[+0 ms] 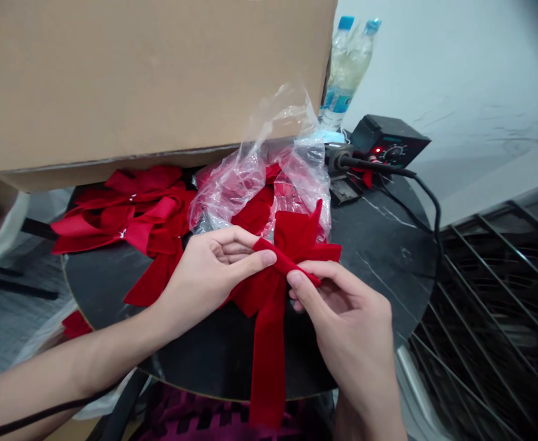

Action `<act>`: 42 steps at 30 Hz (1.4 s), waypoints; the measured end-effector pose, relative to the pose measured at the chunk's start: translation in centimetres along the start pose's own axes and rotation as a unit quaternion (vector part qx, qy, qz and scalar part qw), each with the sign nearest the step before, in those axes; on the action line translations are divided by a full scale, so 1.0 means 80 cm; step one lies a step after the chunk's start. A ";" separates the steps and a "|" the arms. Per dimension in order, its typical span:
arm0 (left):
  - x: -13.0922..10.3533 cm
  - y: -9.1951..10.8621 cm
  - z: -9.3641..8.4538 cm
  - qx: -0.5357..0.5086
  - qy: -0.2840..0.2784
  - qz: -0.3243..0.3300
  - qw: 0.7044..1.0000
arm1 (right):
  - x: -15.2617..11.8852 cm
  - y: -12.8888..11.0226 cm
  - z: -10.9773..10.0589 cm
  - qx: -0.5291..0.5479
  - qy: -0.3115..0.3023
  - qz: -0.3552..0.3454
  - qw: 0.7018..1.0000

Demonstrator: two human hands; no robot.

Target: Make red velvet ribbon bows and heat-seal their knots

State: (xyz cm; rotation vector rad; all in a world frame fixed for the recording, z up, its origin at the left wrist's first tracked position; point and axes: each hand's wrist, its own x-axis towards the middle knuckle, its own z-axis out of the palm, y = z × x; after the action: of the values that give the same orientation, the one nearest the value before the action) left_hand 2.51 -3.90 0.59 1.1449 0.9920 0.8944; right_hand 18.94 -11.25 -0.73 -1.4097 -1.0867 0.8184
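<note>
A red velvet bow (269, 334) is held over the near part of the round table, one long tail hanging past the table's edge. Between my two hands a narrow folded red ribbon strip (281, 262) runs across the bow's middle. My left hand (223, 260) pinches the strip's left end between thumb and forefinger. At its right end, my right hand (342, 300) closes thumb and fingers on the strip. Behind the bow lies a clear plastic bag (232, 184) with red ribbon pieces in it. More red bows (152, 217) with wire ties are piled to the left.
A large cardboard box (149, 79) stands along the back of the black round table (388, 263). Back right are two bottles (349, 73), a black control box (390, 141) with a red light and dial, and cables (388, 166). A metal rack (489, 294) stands at right.
</note>
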 end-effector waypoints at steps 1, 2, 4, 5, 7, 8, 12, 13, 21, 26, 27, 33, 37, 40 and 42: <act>0.000 0.000 0.000 -0.007 -0.001 -0.004 1.000 | 0.000 0.000 -0.001 0.011 -0.003 0.001 1.000; 0.000 0.001 0.000 -0.008 -0.001 -0.007 1.000 | 0.000 -0.001 -0.001 0.022 -0.007 0.004 1.000; -0.001 0.001 -0.001 0.001 0.003 -0.004 1.000 | 0.000 -0.001 -0.002 0.045 -0.011 0.015 0.999; -0.002 0.000 -0.001 0.008 0.007 0.000 1.000 | 0.000 -0.002 -0.002 0.052 -0.011 0.023 0.998; -0.002 -0.001 -0.002 0.018 0.011 0.006 1.000 | 0.000 -0.002 -0.001 0.059 -0.001 0.036 0.998; -0.002 -0.002 -0.002 0.020 0.011 0.006 1.000 | 0.000 -0.002 -0.001 0.062 0.005 0.038 0.997; -0.002 -0.003 -0.002 0.011 0.005 0.004 1.000 | 0.001 -0.002 0.000 0.079 0.009 0.034 0.996; -0.003 -0.003 -0.002 0.008 0.001 0.003 1.000 | 0.001 -0.001 0.000 0.086 0.006 0.033 0.996; -0.004 -0.003 -0.001 0.008 0.008 0.024 1.000 | -0.001 0.000 0.002 0.120 0.010 0.037 0.992; -0.005 -0.004 0.001 0.014 0.019 0.027 0.999 | -0.003 -0.001 0.003 0.112 0.025 0.031 0.993; -0.005 -0.004 0.001 0.016 0.017 0.025 0.999 | -0.003 -0.001 0.004 0.109 0.028 0.028 0.993; -0.005 -0.004 -0.001 0.019 0.002 0.015 1.000 | -0.002 0.002 0.003 0.097 0.020 0.033 0.995; -0.007 0.000 0.002 0.026 0.007 0.025 0.999 | -0.005 0.008 0.004 0.042 0.020 0.016 0.999; -0.010 0.003 0.005 0.033 0.019 0.049 0.998 | -0.006 0.010 0.006 0.015 0.031 0.006 0.999; -0.010 0.003 0.005 0.037 0.023 0.073 0.996 | -0.006 0.010 0.009 0.004 0.047 -0.010 0.999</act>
State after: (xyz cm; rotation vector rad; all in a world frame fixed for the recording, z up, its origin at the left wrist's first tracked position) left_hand 2.61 -4.75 1.01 1.2763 0.9961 1.0111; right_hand 18.24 -11.43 -1.67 -1.4144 -1.0241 0.7337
